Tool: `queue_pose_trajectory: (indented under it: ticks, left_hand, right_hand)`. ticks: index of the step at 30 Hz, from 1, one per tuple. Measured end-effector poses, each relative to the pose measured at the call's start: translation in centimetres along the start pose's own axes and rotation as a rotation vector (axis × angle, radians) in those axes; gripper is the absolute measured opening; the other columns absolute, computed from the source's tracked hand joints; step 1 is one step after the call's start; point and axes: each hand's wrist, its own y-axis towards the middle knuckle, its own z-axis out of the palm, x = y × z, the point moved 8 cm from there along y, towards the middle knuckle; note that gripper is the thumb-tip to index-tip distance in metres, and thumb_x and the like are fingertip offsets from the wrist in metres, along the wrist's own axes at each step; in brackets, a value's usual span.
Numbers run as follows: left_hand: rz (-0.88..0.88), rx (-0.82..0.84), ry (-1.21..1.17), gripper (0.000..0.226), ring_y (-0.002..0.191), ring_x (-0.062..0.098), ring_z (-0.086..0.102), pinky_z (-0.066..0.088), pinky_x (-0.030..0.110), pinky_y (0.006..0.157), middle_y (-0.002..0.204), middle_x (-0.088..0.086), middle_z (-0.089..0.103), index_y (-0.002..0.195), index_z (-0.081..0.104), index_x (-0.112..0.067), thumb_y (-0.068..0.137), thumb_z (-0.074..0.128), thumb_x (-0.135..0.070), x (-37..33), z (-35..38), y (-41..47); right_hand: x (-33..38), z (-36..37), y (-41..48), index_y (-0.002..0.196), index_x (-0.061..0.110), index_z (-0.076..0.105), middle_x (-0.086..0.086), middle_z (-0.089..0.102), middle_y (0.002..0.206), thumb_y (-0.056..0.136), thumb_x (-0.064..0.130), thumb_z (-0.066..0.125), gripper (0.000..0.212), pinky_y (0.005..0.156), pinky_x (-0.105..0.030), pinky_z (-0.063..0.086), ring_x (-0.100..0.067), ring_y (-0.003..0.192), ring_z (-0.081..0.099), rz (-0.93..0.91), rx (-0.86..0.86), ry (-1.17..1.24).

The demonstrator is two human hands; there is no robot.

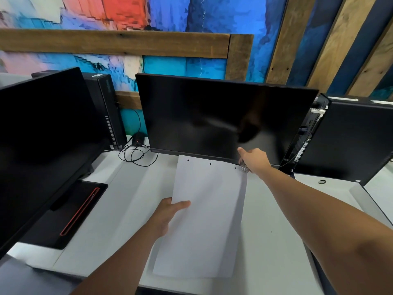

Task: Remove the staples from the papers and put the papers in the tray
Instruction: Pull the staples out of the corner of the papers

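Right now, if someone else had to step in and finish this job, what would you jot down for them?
Left hand: grips the papers at their left edge, thumb on top, holding them over the white desk.
Right hand: shut on a small clear tool, probably the staple remover, at the papers' top right corner, just below the middle monitor.
Done: hard to tell; three dark dots run along the papers' top edge, and I cannot tell whether any is a staple.
Left: clear any staples, then put the papers in the tray, which is not in view here.
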Motion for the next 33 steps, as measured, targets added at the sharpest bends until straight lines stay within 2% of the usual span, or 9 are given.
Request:
queue_pose_trajectory:
  ticks: [6, 10, 13, 16, 19, 23, 25, 29, 33]
  left_hand:
    - [0.001, 0.002, 0.03, 0.021, 0.09, 0.025, 0.069, 0.054, 0.031, 0.074, 0.097, 0.008, 0.074, 0.101, 0.072, -0.008, 0.08, 0.074, -0.011, 0.1, 0.1, 0.1]
    - [-0.002, -0.018, 0.033, 0.022, 0.095, 0.028, 0.068, 0.053, 0.036, 0.084, 0.099, 0.009, 0.074, 0.101, 0.072, -0.008, 0.079, 0.074, -0.012, 0.2, -0.4, 0.3]
    - [0.008, -0.027, 0.02, 0.02, 0.091, 0.026, 0.068, 0.053, 0.033, 0.081, 0.097, 0.009, 0.074, 0.099, 0.072, -0.007, 0.079, 0.074, -0.011, 0.1, -0.4, 0.3]
    - [0.019, -0.023, 0.015, 0.021, 0.094, 0.028, 0.068, 0.052, 0.038, 0.088, 0.101, 0.011, 0.073, 0.1, 0.072, -0.008, 0.079, 0.074, -0.01, -0.1, -0.1, 0.5]
    - [0.029, -0.019, 0.016, 0.023, 0.099, 0.027, 0.067, 0.05, 0.04, 0.094, 0.103, 0.009, 0.073, 0.102, 0.071, -0.009, 0.08, 0.074, -0.011, -0.2, 0.3, 0.7]
    - [0.045, -0.02, 0.008, 0.023, 0.097, 0.026, 0.067, 0.052, 0.034, 0.084, 0.102, 0.008, 0.073, 0.103, 0.071, -0.009, 0.08, 0.073, -0.011, -0.7, 0.7, 0.9]
    - [0.049, -0.013, 0.004, 0.022, 0.097, 0.027, 0.067, 0.052, 0.034, 0.082, 0.101, 0.008, 0.073, 0.102, 0.071, -0.009, 0.08, 0.073, -0.01, -0.9, 0.8, 1.0]
    - [0.032, -0.021, 0.012, 0.027, 0.1, 0.029, 0.067, 0.051, 0.039, 0.09, 0.104, 0.01, 0.073, 0.106, 0.07, -0.007, 0.08, 0.074, -0.012, -0.6, 0.5, 1.2]
    - [0.028, -0.037, 0.008, 0.028, 0.099, 0.029, 0.067, 0.051, 0.039, 0.089, 0.104, 0.011, 0.073, 0.107, 0.07, -0.007, 0.08, 0.074, -0.012, -0.4, 0.5, 1.3]
  right_hand:
    - [-1.5, -0.5, -0.7, 0.061, 0.006, 0.049, -0.009, 0.054, 0.066, 0.093, 0.032, 0.049, 0.041, 0.047, -0.026, 0.045, -0.024, 0.05, 0.055, 0.099, -0.012, 0.082]
    - [-2.4, -1.3, -0.9, 0.059, 0.005, 0.053, -0.01, 0.058, 0.065, 0.081, 0.021, 0.062, 0.028, 0.048, -0.026, 0.048, -0.03, 0.054, 0.062, 0.123, -0.024, 0.155]
    - [-3.5, -1.5, -1.0, 0.071, 0.0, 0.064, -0.013, 0.062, 0.069, 0.073, 0.016, 0.07, 0.017, 0.055, -0.031, 0.055, -0.029, 0.058, 0.062, 0.123, 0.014, 0.159]
    - [-5.3, -0.8, -1.2, 0.072, -0.002, 0.067, -0.013, 0.063, 0.064, 0.066, 0.012, 0.068, 0.016, 0.063, -0.039, 0.058, -0.027, 0.056, 0.062, 0.122, 0.064, 0.04]
    - [-7.9, 0.9, -1.8, 0.057, 0.001, 0.066, -0.004, 0.061, 0.042, 0.066, 0.011, 0.061, 0.014, 0.046, -0.024, 0.053, -0.021, 0.044, 0.062, 0.132, 0.15, -0.136]
    - [-11.5, 3.2, -2.8, 0.05, 0.006, 0.057, 0.003, 0.043, 0.022, 0.064, 0.008, 0.055, 0.014, 0.039, -0.015, 0.038, -0.017, 0.037, 0.052, 0.18, 0.222, -0.381]
    - [-12.7, 4.0, -3.3, 0.048, 0.009, 0.046, 0.002, 0.045, 0.028, 0.066, 0.004, 0.053, 0.02, 0.038, -0.015, 0.033, -0.018, 0.042, 0.049, 0.19, 0.234, -0.448]
    - [-14.5, 5.3, -3.5, 0.056, 0.011, 0.039, -0.002, 0.045, 0.058, 0.075, 0.003, 0.053, 0.024, 0.04, -0.019, 0.03, -0.016, 0.05, 0.044, 0.169, 0.253, -0.522]
    - [-15.6, 6.3, -3.7, 0.059, 0.012, 0.04, -0.001, 0.049, 0.059, 0.071, 0.0, 0.059, 0.025, 0.043, -0.018, 0.034, -0.021, 0.057, 0.051, 0.178, 0.313, -0.627]
